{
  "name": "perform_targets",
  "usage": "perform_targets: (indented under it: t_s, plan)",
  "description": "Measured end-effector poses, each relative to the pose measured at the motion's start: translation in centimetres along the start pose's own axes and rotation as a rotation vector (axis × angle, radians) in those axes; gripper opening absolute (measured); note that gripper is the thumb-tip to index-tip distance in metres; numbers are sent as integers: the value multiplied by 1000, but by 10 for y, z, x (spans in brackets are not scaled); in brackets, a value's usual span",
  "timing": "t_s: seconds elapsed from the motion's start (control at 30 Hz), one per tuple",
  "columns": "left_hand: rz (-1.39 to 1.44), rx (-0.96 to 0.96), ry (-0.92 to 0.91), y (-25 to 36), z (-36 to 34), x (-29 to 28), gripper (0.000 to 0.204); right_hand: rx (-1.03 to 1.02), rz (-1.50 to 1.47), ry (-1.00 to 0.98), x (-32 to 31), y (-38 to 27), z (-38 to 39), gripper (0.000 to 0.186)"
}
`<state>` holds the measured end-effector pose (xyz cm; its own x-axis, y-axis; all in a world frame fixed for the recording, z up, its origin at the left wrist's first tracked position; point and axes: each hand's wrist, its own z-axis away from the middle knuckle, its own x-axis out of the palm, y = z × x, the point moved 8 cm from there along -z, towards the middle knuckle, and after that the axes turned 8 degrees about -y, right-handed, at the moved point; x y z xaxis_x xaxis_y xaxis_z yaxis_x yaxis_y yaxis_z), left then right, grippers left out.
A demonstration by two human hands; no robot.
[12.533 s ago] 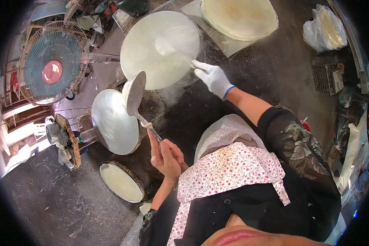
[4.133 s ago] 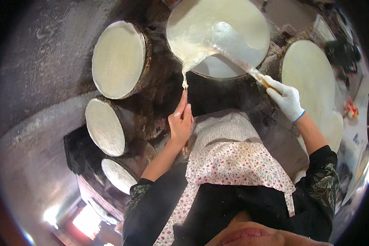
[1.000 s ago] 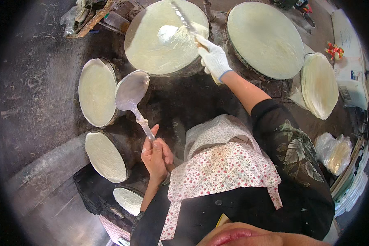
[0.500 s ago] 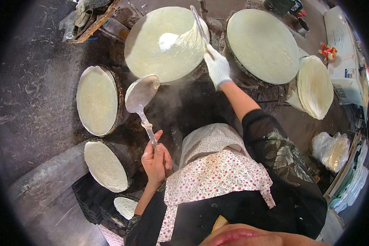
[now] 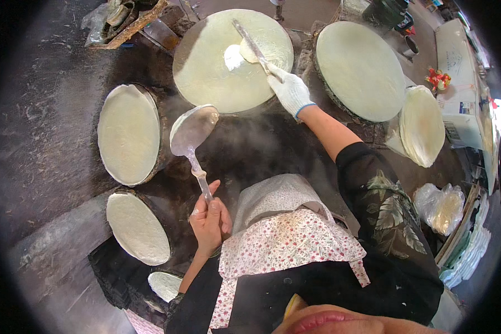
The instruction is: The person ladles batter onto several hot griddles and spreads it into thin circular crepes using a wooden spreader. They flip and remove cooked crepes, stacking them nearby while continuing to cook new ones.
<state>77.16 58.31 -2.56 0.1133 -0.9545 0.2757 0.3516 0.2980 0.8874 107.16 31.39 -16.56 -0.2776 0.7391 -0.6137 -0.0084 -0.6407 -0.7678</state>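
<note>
My bare left hand (image 5: 210,224) is wrapped round the handle of a large ladle (image 5: 193,133). The ladle's bowl is smeared with pale batter and hangs just short of the middle griddle. In a white knitted glove, my right hand (image 5: 290,92) grips a long, thin, flat batter spreader (image 5: 251,43). It lies across a wide round of pale batter (image 5: 203,69) that covers the middle griddle. Beside the spreader sits a thicker white pool of batter (image 5: 233,57). My glove's fingers hide the spreader's near end.
Another batter-covered griddle (image 5: 362,72) stands to the right, beside a stack of thin pancakes (image 5: 422,127). On the left are more coated rounds (image 5: 129,135), (image 5: 138,228). A plastic bag (image 5: 441,207) lies at the right. Steam rises between me and the griddles.
My right hand has turned the spreader from the right edge of the batter in toward its middle. The raised fold of batter there has flattened out. The ladle is nearly still.
</note>
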Motion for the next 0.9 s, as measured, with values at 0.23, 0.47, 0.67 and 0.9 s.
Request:
perform_targets:
  t_s: [0.23, 0.47, 0.67, 0.9]
  plan:
    - [50, 11, -29, 7, -4, -22, 40, -115, -262, 288, 3, -42, 95, 43]
    - [66, 11, -18, 6, -3, -39, 41, -123, -171, 400, 24, -33, 70, 41]
    - [21, -3, -38, 1, 7, -49, 42, 95, -25, 73, 36, -21, 51, 43]
    - [71, -31, 13, -12, 16, -56, 43, -97, 153, 166, 17, -50, 60, 40]
